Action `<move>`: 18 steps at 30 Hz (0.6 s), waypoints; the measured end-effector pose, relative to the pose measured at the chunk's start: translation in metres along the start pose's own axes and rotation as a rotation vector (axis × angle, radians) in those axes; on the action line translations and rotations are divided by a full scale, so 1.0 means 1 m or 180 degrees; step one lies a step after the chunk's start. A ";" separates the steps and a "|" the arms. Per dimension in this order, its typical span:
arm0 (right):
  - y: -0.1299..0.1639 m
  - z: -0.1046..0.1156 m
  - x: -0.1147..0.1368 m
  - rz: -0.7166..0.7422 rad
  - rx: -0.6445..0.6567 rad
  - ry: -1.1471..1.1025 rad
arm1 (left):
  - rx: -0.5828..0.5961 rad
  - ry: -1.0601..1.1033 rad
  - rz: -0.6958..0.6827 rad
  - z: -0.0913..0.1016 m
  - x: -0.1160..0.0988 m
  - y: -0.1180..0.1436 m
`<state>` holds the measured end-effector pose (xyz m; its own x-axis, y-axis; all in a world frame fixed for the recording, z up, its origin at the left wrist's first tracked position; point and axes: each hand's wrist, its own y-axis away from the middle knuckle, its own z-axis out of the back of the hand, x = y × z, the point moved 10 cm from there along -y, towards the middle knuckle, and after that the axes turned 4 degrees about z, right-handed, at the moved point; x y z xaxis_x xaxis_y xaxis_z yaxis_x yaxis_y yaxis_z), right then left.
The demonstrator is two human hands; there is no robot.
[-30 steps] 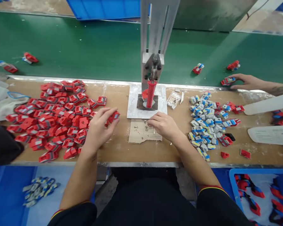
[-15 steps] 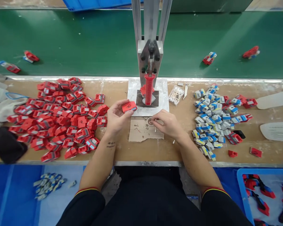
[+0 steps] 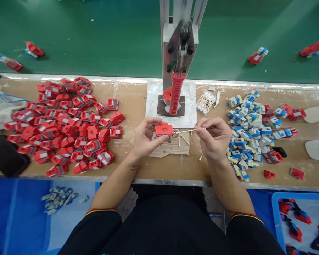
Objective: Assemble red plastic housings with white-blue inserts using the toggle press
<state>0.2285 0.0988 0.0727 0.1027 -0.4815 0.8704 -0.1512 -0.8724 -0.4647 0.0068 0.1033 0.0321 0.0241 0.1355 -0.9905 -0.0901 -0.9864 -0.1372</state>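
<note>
My left hand [image 3: 145, 139] is closed on a small red plastic part [image 3: 164, 130], holding its edges between thumb and fingers. The part has a hole in its upper face. A thin cotton swab [image 3: 185, 131] is pinched between the thumb and fingers of my right hand [image 3: 215, 137]. Its far end reaches close to the part's right side; whether it touches, I cannot tell. Below the swab, a small round clear dish [image 3: 176, 135] and other swabs rest on a piece of cardboard [image 3: 172, 151].
A hand press with a red handle [image 3: 177, 94] stands just beyond my hands. Many red parts [image 3: 69, 129] are heaped at left, grey-blue parts [image 3: 244, 131] at right. A bag of cotton swabs [image 3: 206, 102] lies beside the press. Behind runs a green belt [image 3: 108, 42].
My right hand has risen from the cardboard and moved right, now with a swab pointing at the red part. My left hand has moved right with the part. The view has shifted slightly.
</note>
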 end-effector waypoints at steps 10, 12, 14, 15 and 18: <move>0.008 -0.013 -0.014 -0.0486 0.0007 -0.0339 | 0.0381 0.1185 0.2051 -0.033 0.036 0.018; 0.011 -0.018 -0.016 -0.0517 0.0043 -0.0298 | 0.0447 0.1195 0.2208 -0.038 0.037 0.021; 0.013 -0.023 -0.017 -0.0532 0.0089 -0.0206 | 0.0469 0.1099 0.2249 -0.039 0.037 0.023; 0.015 -0.025 -0.018 -0.0522 0.0118 -0.0173 | 0.0456 0.1034 0.2228 -0.039 0.037 0.023; 0.018 -0.033 -0.016 -0.0471 0.0203 -0.0118 | 0.0406 0.0810 0.2037 -0.036 0.035 0.022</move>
<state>0.1919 0.0941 0.0556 0.1555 -0.3491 0.9241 -0.0692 -0.9370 -0.3424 0.0416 0.0831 -0.0047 0.1584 -0.5096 -0.8457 -0.2803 -0.8445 0.4564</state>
